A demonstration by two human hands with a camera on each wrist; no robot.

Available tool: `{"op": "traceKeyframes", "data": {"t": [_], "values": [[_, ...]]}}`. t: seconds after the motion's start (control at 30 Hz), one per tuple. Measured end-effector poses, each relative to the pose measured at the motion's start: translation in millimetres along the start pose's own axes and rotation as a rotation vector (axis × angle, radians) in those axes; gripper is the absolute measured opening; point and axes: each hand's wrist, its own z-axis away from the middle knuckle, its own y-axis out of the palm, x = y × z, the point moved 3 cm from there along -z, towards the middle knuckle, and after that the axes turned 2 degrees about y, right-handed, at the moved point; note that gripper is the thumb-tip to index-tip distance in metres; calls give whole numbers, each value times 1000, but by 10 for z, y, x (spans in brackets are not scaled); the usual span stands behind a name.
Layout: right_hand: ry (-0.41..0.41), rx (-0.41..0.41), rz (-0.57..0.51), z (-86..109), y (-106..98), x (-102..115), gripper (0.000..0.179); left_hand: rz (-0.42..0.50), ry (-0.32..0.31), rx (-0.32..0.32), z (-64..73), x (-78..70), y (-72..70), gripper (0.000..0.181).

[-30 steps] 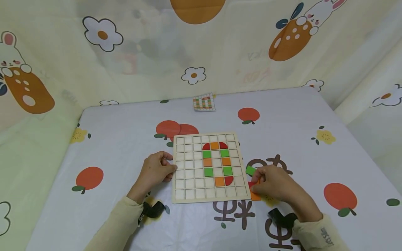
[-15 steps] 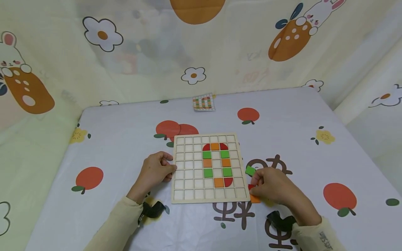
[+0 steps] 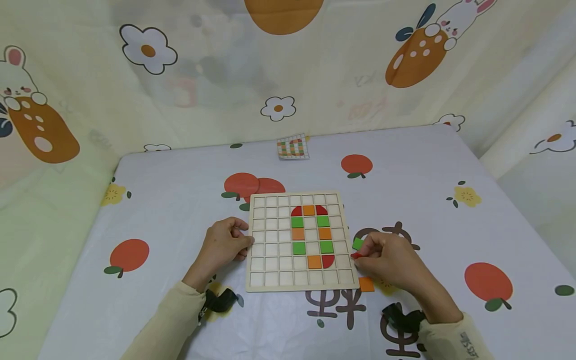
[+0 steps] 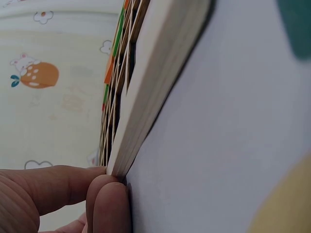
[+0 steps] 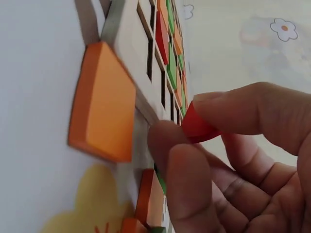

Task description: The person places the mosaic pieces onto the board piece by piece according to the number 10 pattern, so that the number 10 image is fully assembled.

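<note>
The pale wooden grid board (image 3: 272, 250) lies flat on the table. Red, orange and green tiles form an oblong ring in its right half. At the board's left edge, my left hand (image 3: 225, 240) pinches the rim; the left wrist view shows the board edge (image 4: 141, 102) between thumb and fingers. My right hand (image 3: 391, 257) holds a small red round-edged tile (image 5: 197, 125) between thumb and fingers, just off the board's right edge and raised above the table. Below that hand an orange square tile (image 3: 366, 284) touches the board's corner. A green tile (image 3: 357, 244) is partly hidden behind the fingertips.
A small card (image 3: 292, 147) with a printed coloured grid pattern stands at the table's back edge against the curtain. More orange tiles (image 5: 149, 196) lie under the right hand in the right wrist view. The tablecloth (image 3: 180, 185) carries printed fruit and flowers.
My right hand has picked up the red tile from beside the orange one and raised it slightly toward the board's edge. The orange tile is now uncovered. My left hand stays put.
</note>
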Motion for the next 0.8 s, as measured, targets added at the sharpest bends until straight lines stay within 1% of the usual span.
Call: {"op": "traceKeyframes", "data": {"t": [0.17,0.37,0.47,0.67,0.8], "values": [[-2,21,-45,-15,10,-13,23,1,2,2,1,-2,0,26],[-5,20,13,-13,42,-27,22,0,3,7,-5,-4,2,26],[-20,30,33,-1,53,-13,20,2,4,9,-8,-3,0,26],[-69,66,39,25,53,25,16,2,8,8,-12,-1,-1,27],[-72,73,40,15,70,35,15,5,6,8,-11,-1,0,27]]}}
